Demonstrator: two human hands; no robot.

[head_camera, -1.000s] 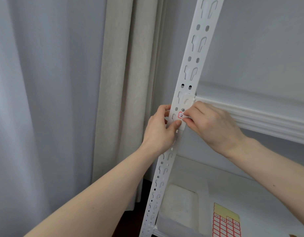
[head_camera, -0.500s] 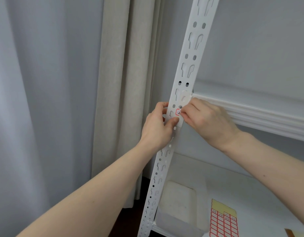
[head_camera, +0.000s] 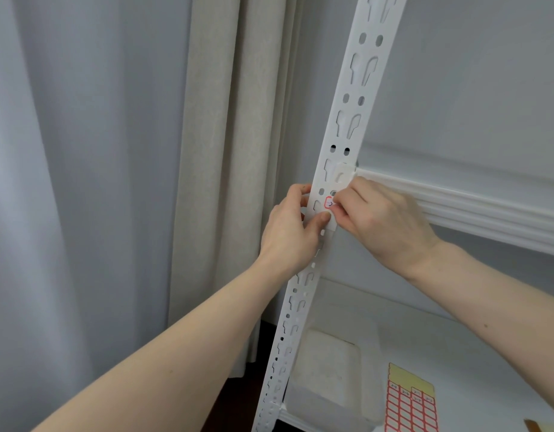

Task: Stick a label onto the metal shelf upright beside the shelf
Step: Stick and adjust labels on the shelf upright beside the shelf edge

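**Op:** Label (head_camera: 328,202), red-bordered w/ dark writing, sits on the front face of the white metal upright (head_camera: 344,132), just below the shelf edge (head_camera: 456,207) where it meets the upright. I only see its left part; the rest is under fingers.

**Obs:** Hands?

**Op:** Left hand (head_camera: 289,235) wraps the upright from its left edge, fingers curled round the back, thumb across the front just under the label. So it's closed on the upright. Right hand (head_camera: 385,219) comes in from the shelf side, fingertips bunched and pressed onto the label's right part. Can't tell if it's pinching the label or only pushing it flat.

**Obs:** Edges?

**Op:** Label's left border lies approx mid-face, clear of the upright's left edge, just below a pair of round holes. Its right edge is hidden.

**Obs:** Room to move?

**Op:** Left of the upright there's an open gap, then a beige curtain (head_camera: 226,151) and a grey one (head_camera: 82,182) farther left. Right side is tighter: the shelf edge runs just above the right hand's knuckles. Below, the lower shelf (head_camera: 456,338) has bare space; a sticker sheet (head_camera: 411,400) w/ red-bordered cells lies on it near the bottom of view, well apart from both hands, beside a whitish tray (head_camera: 328,363) near the upright's foot.
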